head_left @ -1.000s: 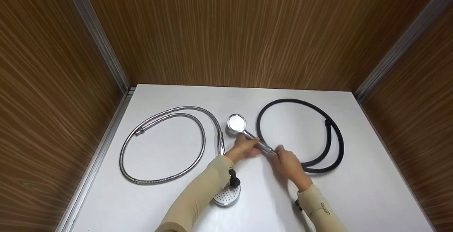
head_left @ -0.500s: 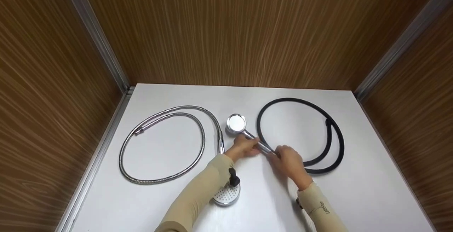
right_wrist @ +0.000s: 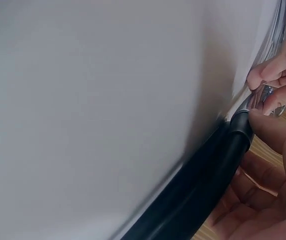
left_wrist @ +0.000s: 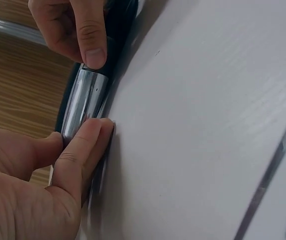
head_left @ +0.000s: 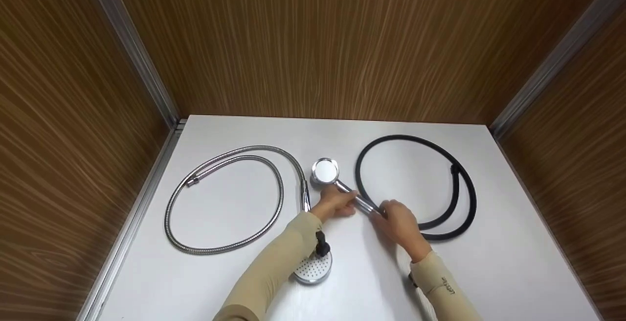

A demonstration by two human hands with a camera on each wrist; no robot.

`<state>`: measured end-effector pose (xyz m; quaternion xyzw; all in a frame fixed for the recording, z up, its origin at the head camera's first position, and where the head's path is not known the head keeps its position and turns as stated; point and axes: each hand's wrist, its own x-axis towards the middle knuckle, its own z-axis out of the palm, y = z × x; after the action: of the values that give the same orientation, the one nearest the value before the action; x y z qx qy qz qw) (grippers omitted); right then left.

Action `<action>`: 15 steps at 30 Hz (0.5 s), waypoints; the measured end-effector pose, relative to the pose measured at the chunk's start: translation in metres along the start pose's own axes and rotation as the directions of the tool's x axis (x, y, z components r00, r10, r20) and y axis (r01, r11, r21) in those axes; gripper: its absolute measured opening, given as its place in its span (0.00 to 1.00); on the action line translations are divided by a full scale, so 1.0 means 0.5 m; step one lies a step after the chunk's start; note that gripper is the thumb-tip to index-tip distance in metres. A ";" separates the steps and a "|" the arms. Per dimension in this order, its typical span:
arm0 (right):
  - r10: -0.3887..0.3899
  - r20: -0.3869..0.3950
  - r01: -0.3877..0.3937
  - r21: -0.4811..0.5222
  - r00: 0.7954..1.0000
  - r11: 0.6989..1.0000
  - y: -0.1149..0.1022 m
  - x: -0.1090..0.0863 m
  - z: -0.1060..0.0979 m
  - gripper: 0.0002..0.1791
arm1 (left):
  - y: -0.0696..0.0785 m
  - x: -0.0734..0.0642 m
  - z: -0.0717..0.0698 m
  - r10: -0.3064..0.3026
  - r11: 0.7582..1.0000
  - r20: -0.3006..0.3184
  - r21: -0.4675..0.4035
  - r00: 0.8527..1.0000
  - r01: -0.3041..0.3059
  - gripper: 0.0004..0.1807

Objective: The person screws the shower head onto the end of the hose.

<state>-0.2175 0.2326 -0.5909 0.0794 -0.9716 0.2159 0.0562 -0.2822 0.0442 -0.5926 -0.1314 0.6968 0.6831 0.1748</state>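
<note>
A chrome shower head (head_left: 325,171) lies face up near the middle of the white table, its handle slanting down to the right. My left hand (head_left: 336,202) pinches that handle (left_wrist: 85,102) between thumb and fingers. At the handle's lower end, my right hand (head_left: 400,220) grips the collar (right_wrist: 240,125) of a black shower hose (head_left: 472,198). In the left wrist view the right thumb presses right at the joint between chrome and black. The threads inside the joint are hidden. From the right hand, the hose runs in a loose loop across the table's right side.
On the left, a silver metal shower hose (head_left: 225,251) lies coiled, joined to a second shower head (head_left: 313,269) partly covered by the left sleeve. Wood-grain panels (head_left: 313,42) stand behind and at both sides of the white table (head_left: 513,262).
The shower head and my left hand have shifted very slightly to the left. My right hand stays at the joint, with its fingers slightly changed in position.
</note>
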 end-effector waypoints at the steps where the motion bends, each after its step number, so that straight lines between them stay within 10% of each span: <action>1: 0.001 0.000 -0.001 0.004 1.000 1.000 0.000 0.000 0.000 0.13 | -0.001 -0.001 0.000 0.001 1.000 -0.001 0.002 1.000 -0.001 0.11; 15: 0.025 0.026 -0.026 0.015 0.999 1.000 0.005 0.004 0.002 0.11 | 0.003 -0.008 -0.010 0.006 0.998 0.021 0.060 1.000 -0.007 0.12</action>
<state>-0.2201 0.2342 -0.5925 0.0703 -0.9714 0.2232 0.0403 -0.2793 0.0391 -0.5895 -0.1168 0.7156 0.6638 0.1835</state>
